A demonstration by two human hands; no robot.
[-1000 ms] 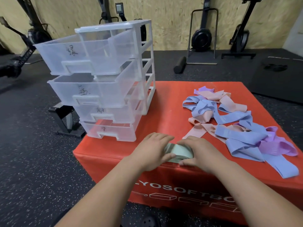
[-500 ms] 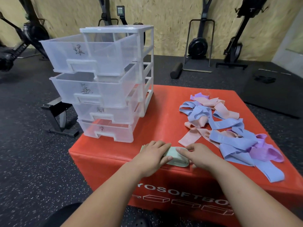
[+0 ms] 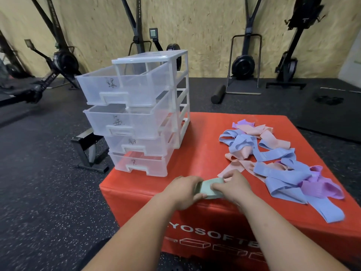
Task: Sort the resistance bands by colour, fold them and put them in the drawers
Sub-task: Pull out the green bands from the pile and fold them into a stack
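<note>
**Green band mid-fold at the near edge; drawers stand ready**

Both hands are engaged on one item. The left hand [image 3: 183, 192] grips the left end of a green band [image 3: 208, 189], and the right hand [image 3: 232, 187] pinches its right part with curled fingers. Neither hand is free. The band sits between them as a short, flat packet, at the near edge of the red worktop [image 3: 205, 149]. I cannot tell whether it rests on the surface or is held just above it. In my judgement the two-handed grip keeps the layers squared so the fold does not spring open.

The drawer unit [image 3: 148, 114] stands at the far left of the worktop. All four clear drawers are pulled out in steps, the upper ones further than the lower, and each front carries a handwritten mark. This presumably gives open access to every drawer and assigns one colour to each. The top drawer [image 3: 125, 89] shows nothing inside; the others are hard to read through the plastic.

The heap of bands [image 3: 273, 159] lies to the right, well apart from the drawers. Blue, pink and purple bands are tangled together there, unsorted. No other green band shows in it.

Assessment: sorting is at an early stage. The step in hand is finishing this fold, after which the packet needs carrying left to its matching drawer. The risk is that the fold loosens once one hand lets go.
</note>
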